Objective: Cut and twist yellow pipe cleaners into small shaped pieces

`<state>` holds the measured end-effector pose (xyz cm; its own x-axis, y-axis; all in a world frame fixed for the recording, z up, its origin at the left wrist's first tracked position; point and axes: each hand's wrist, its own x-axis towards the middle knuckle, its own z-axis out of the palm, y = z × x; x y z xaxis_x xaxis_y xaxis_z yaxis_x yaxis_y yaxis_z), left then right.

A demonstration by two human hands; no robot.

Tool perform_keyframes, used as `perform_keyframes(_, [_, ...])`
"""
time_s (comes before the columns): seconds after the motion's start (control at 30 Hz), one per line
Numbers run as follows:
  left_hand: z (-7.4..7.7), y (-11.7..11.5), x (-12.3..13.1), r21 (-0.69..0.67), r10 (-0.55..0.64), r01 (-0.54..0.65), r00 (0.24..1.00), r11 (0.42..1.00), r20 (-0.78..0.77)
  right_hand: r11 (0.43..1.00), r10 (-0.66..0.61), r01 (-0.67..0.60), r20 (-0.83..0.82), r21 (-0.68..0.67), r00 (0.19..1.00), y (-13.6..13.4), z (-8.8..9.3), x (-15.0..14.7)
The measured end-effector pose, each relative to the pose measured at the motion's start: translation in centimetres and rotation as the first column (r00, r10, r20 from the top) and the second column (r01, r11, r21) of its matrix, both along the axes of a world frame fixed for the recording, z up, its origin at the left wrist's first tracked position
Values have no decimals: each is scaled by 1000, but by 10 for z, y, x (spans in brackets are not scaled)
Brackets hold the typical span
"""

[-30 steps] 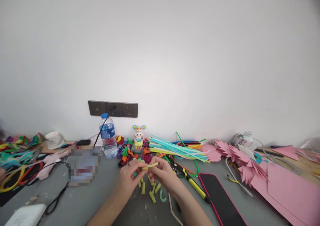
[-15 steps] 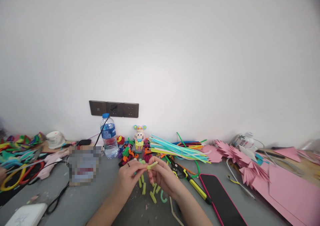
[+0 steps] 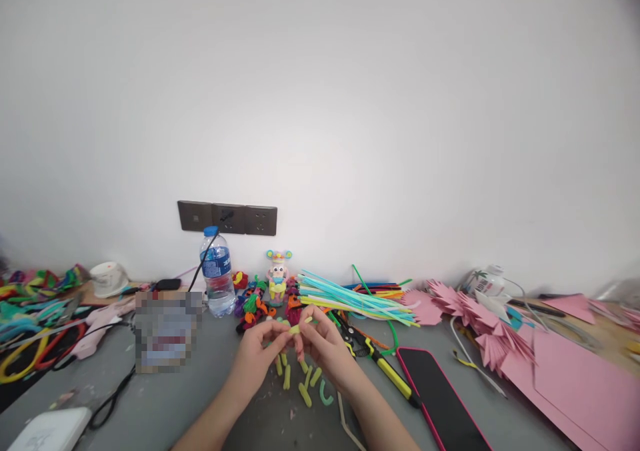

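My left hand [image 3: 263, 350] and my right hand [image 3: 324, 348] meet above the grey table, fingers pinched on a short yellow-green pipe cleaner [image 3: 295, 329] held between them. Fingertips hide part of it. Below the hands lie several short, folded yellow-green pipe cleaner pieces [image 3: 305, 394]. Beside these rests a curved mint-green piece [image 3: 326, 392]. Just right of my right hand are pliers with yellow-and-black handles [image 3: 393, 373]. Behind the hands sits a heap of multicoloured twisted pieces [image 3: 254, 310].
A bundle of long pipe cleaners [image 3: 357, 296] lies behind on the right, near a black-screened phone [image 3: 445, 401] and pink folded paper [image 3: 575, 384]. A water bottle [image 3: 217, 274] and small toy figure [image 3: 278, 278] stand by the wall. A white box [image 3: 50, 430] is at front left.
My fingers have shifted on the yellow-green pipe cleaner; its free end, which stuck out to the right, now shows less and points more upward. The other person's hand at the far left is gone from view.
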<state>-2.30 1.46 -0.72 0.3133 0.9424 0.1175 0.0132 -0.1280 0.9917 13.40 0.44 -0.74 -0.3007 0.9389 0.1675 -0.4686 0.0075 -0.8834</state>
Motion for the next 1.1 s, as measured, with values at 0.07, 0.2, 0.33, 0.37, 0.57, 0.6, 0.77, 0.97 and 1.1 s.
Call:
perform_keyframes(0.07, [0,-2,2,-65,2,1,998,998,58,1000,-4,4,14,16,1000,1,1,2])
perform_keyframes(0.2, [7,-9,6,-233,-73,102,989,967,127,999,3,-8,128,41,992,2,3,10])
perform_keyframes(0.33, [15,-19,8,-413,-192,272,955,869,225,990,142,-141,202,-18,969,0,9,20])
perform_keyframes(0.37, [16,-20,8,-433,-200,299,945,850,261,984,176,-172,193,-38,965,-1,10,21])
perform_keyframes(0.57, [10,-20,5,-485,-182,365,906,795,382,961,273,-265,160,-73,948,-7,19,21])
perform_keyframes(0.6, [9,-20,4,-485,-188,371,904,792,384,961,277,-269,163,-71,947,-8,19,20])
perform_keyframes(0.77, [9,-18,1,-483,-241,414,893,772,380,965,262,-253,198,-70,944,-9,18,18])
perform_keyframes(0.97, [8,-18,1,-505,-221,413,891,758,397,976,214,-218,262,-11,941,-9,18,16])
perform_keyframes(1.1, [10,-16,4,-498,-150,367,894,785,422,991,119,-129,264,21,957,-7,18,15])
